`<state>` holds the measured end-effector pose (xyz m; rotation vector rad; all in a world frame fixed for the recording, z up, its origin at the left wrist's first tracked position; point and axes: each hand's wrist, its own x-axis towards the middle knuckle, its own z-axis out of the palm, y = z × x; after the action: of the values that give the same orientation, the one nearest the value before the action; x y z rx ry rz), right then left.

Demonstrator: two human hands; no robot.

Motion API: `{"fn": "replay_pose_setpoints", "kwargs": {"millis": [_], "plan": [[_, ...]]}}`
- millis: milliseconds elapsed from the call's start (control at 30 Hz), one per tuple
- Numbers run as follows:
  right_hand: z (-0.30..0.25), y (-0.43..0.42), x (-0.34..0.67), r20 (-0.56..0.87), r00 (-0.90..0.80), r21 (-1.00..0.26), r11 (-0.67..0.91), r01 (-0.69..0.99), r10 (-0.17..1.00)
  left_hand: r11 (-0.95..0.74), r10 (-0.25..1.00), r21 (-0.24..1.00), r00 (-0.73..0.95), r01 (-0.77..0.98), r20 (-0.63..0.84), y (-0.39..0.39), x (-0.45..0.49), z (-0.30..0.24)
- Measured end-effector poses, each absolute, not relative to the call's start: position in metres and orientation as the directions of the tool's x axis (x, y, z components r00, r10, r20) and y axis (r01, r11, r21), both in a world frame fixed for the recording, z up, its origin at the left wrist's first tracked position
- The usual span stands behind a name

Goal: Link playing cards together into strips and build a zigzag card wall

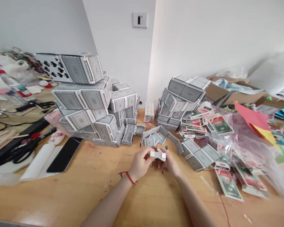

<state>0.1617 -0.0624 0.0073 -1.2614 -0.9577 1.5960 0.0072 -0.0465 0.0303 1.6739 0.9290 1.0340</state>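
Both my hands meet over the middle of the wooden table. My left hand, with a red string at the wrist, and my right hand are closed together on a small white card box, holding it by its ends. Just beyond the hands lies an opened grey patterned carton with several small grey boxes inside it. A tall pile of grey patterned cartons stands to the left and a lower pile to the right.
Flat red-and-green printed box blanks and a clear plastic bag lie at the right, with coloured paper and a cardboard box behind. A black phone, scissors and wooden sticks lie at the left.
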Motion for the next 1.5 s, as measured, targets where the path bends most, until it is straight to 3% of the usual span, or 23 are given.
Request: {"fn": "replay_pose_setpoints", "kwargs": {"millis": [100,233,633,900,1100,1200,1333,1500], "plan": [[0.015,-0.070,0.163,-0.296,-0.091,-0.955,-0.294,0.039,0.951,-0.256,0.931,0.951,0.308,0.172,0.195,-0.046,0.006,0.031],[0.028,-0.076,0.155,-0.107,0.021,-0.978,-0.109,0.175,0.994,-0.232,0.946,0.959,0.264,0.160,0.185,-0.049,0.008,0.032],[0.031,-0.078,0.149,0.061,0.129,-0.943,0.015,0.332,0.990,-0.116,0.986,0.973,0.142,0.199,0.089,-0.056,0.014,0.036],[0.032,-0.078,0.149,0.113,0.204,-0.935,0.035,0.352,0.972,0.094,0.974,0.991,0.215,-0.094,-0.072,-0.055,0.010,0.032],[0.024,-0.074,0.150,0.017,0.266,-0.985,-0.029,0.169,0.964,0.381,0.911,0.830,0.321,-0.408,-0.260,-0.051,0.012,0.026],[0.024,-0.074,0.152,-0.017,0.250,-0.992,-0.048,0.118,0.968,0.512,0.852,0.714,0.387,-0.477,-0.353,-0.052,0.013,0.023],[0.027,-0.073,0.156,-0.023,0.216,-0.996,-0.041,0.079,0.976,0.581,0.808,0.629,0.461,-0.516,-0.368,-0.054,0.015,0.020],[0.024,-0.065,0.167,-0.185,0.089,-0.934,-0.147,-0.326,0.979,0.584,0.801,0.597,0.512,-0.550,-0.311,-0.049,0.015,0.013]]}}
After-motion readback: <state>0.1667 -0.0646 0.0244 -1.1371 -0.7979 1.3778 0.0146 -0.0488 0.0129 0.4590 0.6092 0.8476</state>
